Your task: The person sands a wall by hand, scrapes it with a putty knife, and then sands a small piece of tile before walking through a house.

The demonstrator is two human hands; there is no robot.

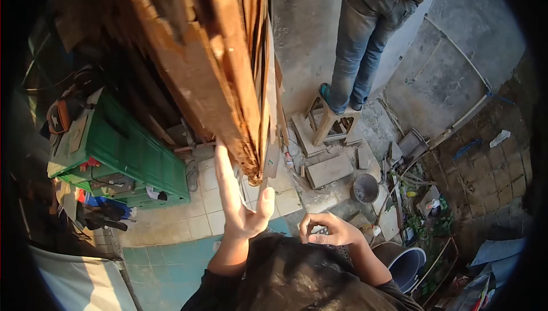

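A splintered brown wooden panel (200, 77), with layered, broken boards, rises in front of me and narrows to a ragged lower end. Against that lower end is my left hand (241, 208), its fingers stretched upward along the panel's left edge and its thumb apart on the other side. Whether the palm bears any weight cannot be seen. Close to my body, my right hand (337, 230) is curled, thumb and fingers drawn together in a loose ring. Nothing shows in its grasp.
At left stands a green cabinet (134, 145) with cluttered shelves. A person in jeans (359, 48) stands on a plastic stool (331, 122) by the grey wall. Rubble, a concrete block (330, 171), a round bowl (365, 188) and a bucket (408, 268) lie to the right.
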